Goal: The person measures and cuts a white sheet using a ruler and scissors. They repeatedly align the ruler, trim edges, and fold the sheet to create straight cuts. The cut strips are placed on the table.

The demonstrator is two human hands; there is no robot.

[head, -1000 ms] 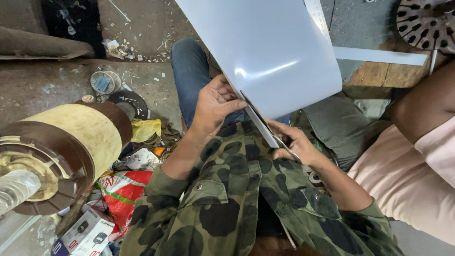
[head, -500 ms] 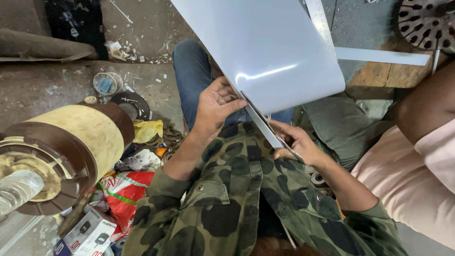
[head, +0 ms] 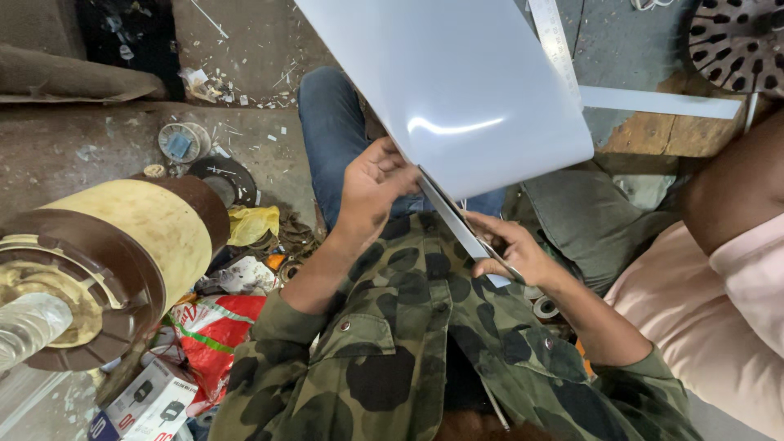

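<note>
A large glossy white sheet (head: 474,90) is held up over my lap and curves away from me. My left hand (head: 371,184) pinches its lower edge from the left. My right hand (head: 510,249) is closed on a thin metal cutting tool, which looks like scissors, at the lower right of the sheet. A narrow cut strip (head: 453,216) of the sheet runs diagonally between my two hands. My camouflage sleeves hide my wrists, and my right hand hides most of the tool.
A big brown and cream spool (head: 122,253) stands at the left. Litter, a red bag (head: 216,327) and a small box (head: 147,404) lie on the floor. A person in a pink shirt (head: 719,318) sits close on the right. A steel ruler (head: 555,45) and a white strip (head: 661,102) lie beyond.
The sheet and both hands have shifted slightly. My right hand has crept a little further up along the cut line.
</note>
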